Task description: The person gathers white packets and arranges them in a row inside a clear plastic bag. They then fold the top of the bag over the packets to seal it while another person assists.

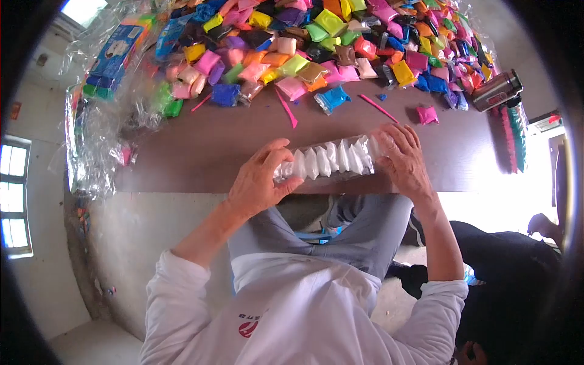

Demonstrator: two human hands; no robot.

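Observation:
A clear plastic bag (328, 159) holds a row of several small white packets, standing side by side. My left hand (260, 176) grips the bag's left end, thumb below and fingers above. At the other end, my right hand (401, 158) has its fingers curled over the clear plastic. The bag lies just above the table's front edge, tilted slightly up to the right. A blue packet (333, 99) and a pink packet (427, 114) lie beyond it, with a pink strip (378, 108) between them.
A large heap of colourful small packets (316, 36) covers the back of the brown table (201, 152). Crumpled clear plastic bags (140, 91) gather at the left. A metal flask (497, 91) lies at the right. Another person in dark clothing (499, 274) is at the lower right.

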